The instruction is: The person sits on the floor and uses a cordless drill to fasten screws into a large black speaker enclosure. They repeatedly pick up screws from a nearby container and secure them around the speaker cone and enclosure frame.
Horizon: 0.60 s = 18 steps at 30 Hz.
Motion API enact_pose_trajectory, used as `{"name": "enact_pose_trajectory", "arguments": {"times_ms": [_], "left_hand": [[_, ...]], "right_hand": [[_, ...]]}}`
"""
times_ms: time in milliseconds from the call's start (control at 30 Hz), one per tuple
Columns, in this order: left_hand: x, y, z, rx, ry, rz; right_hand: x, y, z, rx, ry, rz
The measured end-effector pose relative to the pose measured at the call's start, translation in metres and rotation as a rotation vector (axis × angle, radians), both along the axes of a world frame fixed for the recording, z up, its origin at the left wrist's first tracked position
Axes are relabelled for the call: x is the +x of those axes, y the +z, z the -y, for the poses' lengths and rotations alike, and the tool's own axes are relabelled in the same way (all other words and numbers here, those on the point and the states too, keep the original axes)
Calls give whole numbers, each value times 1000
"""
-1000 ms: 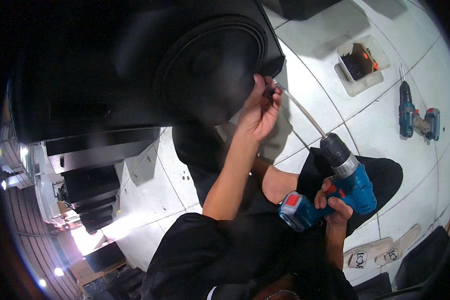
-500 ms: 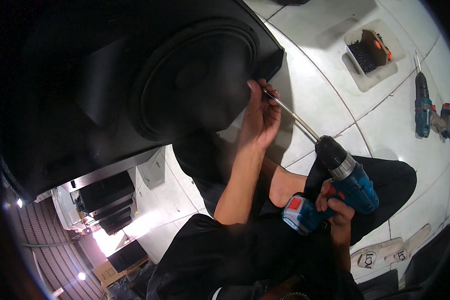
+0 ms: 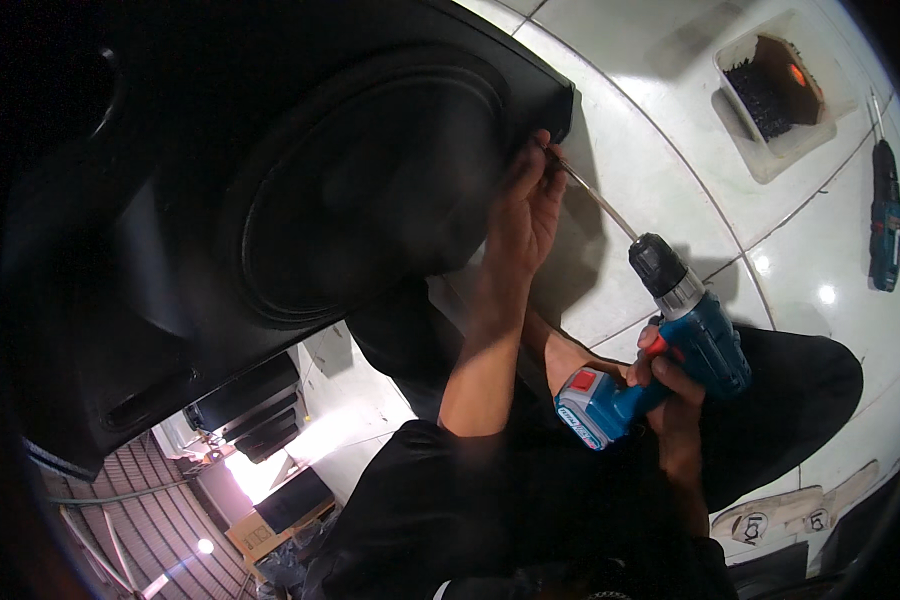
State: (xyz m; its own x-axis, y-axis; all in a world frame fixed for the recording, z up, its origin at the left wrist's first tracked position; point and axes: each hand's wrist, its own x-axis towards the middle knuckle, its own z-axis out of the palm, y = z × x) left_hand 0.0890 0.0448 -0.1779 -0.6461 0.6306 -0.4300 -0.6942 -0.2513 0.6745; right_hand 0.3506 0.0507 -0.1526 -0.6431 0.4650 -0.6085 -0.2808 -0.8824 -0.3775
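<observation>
Right hand [image 3: 670, 385] gripped blue drill [image 3: 670, 345]; left hand [image 3: 525, 205] pinched long bit [image 3: 595, 197] at speaker cabinet [image 3: 270, 200] corner; best kept straight, started slowly.

The speaker cabinet [image 3: 270, 200] under my left hand [image 3: 523, 215] looks matt black, its round cone smooth and dull. My right hand [image 3: 670, 385] grips a blue plastic drill [image 3: 660, 350] with a ribbed metal chuck and a long, shiny steel bit [image 3: 595, 200]. The floor tiles [image 3: 670, 130] are glossy white; the tray [image 3: 775, 95] is translucent plastic.
</observation>
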Motion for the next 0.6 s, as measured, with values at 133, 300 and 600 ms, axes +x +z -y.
{"name": "enact_pose_trajectory", "arguments": {"times_ms": [133, 300, 600], "left_hand": [[-14, -5, 3, 59, -16, -18], [-23, -6, 8, 84, -65, 17], [-23, -6, 13, 83, -45, 32]], "right_hand": [[-7, -6, 5, 19, 117, 35], [-11, -8, 9, 62, 132, 81], [-9, -14, 12, 66, 133, 31]]}}
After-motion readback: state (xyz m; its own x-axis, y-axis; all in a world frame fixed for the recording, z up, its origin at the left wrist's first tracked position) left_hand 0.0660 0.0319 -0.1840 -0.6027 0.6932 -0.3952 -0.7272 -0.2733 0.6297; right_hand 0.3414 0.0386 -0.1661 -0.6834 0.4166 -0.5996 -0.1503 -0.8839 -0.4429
